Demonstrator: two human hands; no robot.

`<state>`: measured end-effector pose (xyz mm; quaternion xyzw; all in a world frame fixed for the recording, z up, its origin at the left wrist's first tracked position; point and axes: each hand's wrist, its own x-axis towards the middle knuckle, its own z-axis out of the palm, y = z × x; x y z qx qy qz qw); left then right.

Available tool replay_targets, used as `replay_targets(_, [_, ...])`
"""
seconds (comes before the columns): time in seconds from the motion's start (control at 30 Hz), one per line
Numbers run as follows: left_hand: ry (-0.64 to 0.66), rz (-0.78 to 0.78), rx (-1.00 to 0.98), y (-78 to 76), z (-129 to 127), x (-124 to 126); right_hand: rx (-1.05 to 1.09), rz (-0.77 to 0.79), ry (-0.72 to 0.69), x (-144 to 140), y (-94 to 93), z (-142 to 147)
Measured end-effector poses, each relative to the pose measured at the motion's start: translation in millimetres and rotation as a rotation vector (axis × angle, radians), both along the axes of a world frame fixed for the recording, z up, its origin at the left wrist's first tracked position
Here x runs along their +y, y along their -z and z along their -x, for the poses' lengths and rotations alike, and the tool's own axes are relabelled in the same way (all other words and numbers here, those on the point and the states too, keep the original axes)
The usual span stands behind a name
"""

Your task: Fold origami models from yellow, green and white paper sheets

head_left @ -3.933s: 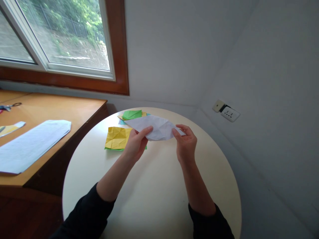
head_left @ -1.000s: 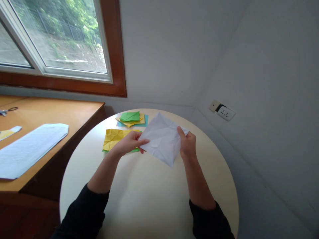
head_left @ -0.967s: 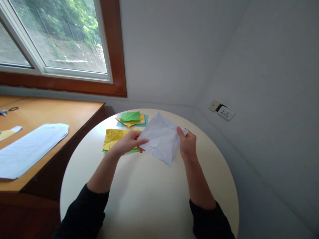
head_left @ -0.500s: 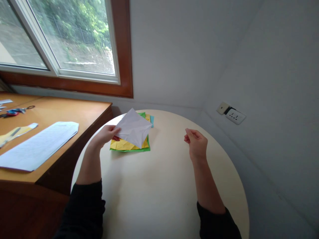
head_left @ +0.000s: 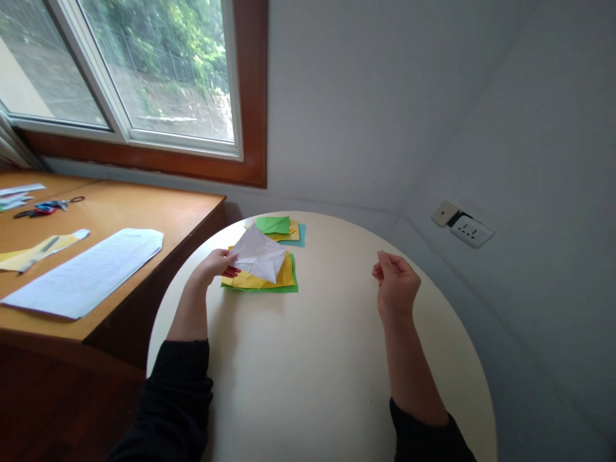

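Observation:
My left hand [head_left: 212, 266] pinches one corner of a creased white sheet of paper [head_left: 260, 252], holding it raised and tilted over the far left part of the round table. Beneath it lie a crumpled yellow paper [head_left: 285, 276] and a green paper [head_left: 295, 277], both partly covered by the white sheet. Just behind them is a small pile with a green folded paper [head_left: 273, 224] on top and a blue paper [head_left: 301, 235] at its right edge. Raised on the right, my right hand [head_left: 397, 282] is closed, thumb against curled fingers, with no object visible in it.
A pale round table [head_left: 308, 366] stands before me. On the wooden desk [head_left: 178, 212] at left lie white printed sheets [head_left: 91, 273], a pen [head_left: 41, 251] on yellow paper, and scissors [head_left: 51, 206]. A wall socket [head_left: 471, 230] is at right, a window behind.
The whole view has shifted, moving the scene to the right. The white sheet has lowered slightly and tilted flatter, uncovering more of the green folded paper behind. My right hand stays closed.

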<state>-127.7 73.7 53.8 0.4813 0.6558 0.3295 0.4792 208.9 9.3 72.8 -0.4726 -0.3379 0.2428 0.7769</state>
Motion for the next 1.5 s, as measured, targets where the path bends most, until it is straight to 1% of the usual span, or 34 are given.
replay_targets(0.13, [0.006, 0.000, -0.004, 5.7, 0.9, 2.4, -0.010, -0.013, 0.014, -0.3, -0.3, 0.2])
replay_targets(0.23, [0.027, 0.013, -0.003, 7.0, -0.9, 2.8, -0.021, -0.027, 0.034, -0.3, -1.1, 0.1])
replay_targets(0.33, [0.027, 0.026, 0.009, 6.2, -1.8, 2.5, -0.028, -0.038, 0.051, 0.0, -1.7, -0.3])
replay_targets(0.5, [0.038, 0.001, 0.021, 2.8, -0.4, 0.8, -0.026, -0.056, 0.065, -0.1, -2.5, 0.2])
replay_targets(0.63, [0.034, -0.010, 0.079, -1.7, 0.4, -1.4, -0.014, -0.069, 0.067, -0.2, -3.1, 0.5])
replay_targets(0.8, [-0.005, -0.088, 0.203, -6.0, 5.4, -0.8, -0.027, -0.066, 0.082, -0.3, -3.3, -0.4])
replay_targets(0.87, [-0.014, -0.119, 0.297, -7.5, 9.5, 0.5, -0.023, -0.069, 0.082, -0.7, -3.2, -0.5])
replay_targets(1.0, [-0.027, -0.156, 0.545, -12.8, 17.5, 1.1, -0.049, -0.067, 0.084, -1.6, -3.2, -0.3])
replay_targets(1.1, [-0.051, -0.234, 0.668, -22.2, 17.1, -3.5, -0.072, -0.057, 0.086, -1.7, -4.4, 0.4])
replay_targets(1.17, [-0.061, -0.319, 0.652, -31.8, 10.9, -9.4, -0.070, -0.051, 0.078, -1.7, -5.5, 1.4])
replay_targets(1.2, [-0.058, -0.387, 0.636, -37.3, 5.9, -12.9, -0.070, -0.049, 0.068, -2.1, -5.9, 1.9])
replay_targets(1.3, [-0.073, -0.580, 0.601, -51.7, -16.3, -25.1, -0.135, -0.017, 0.021, -6.3, -4.3, 2.8])
replay_targets(1.33, [-0.042, -0.653, 0.595, -54.2, -25.3, -29.8, -0.198, 0.005, -0.001, -9.0, -2.5, 2.6])
replay_targets(1.4, [0.082, -0.808, 0.616, -53.2, -44.0, -40.0, -0.404, 0.059, -0.055, -16.6, 3.6, 1.1])
replay_targets(1.43, [0.193, -0.858, 0.630, -49.2, -53.0, -45.8, -0.546, 0.078, -0.088, -21.2, 7.7, -0.1])
replay_targets(1.5, [0.396, -0.903, 0.712, -34.6, -68.5, -58.3, -0.860, 0.099, -0.144, -31.7, 17.3, -2.3])
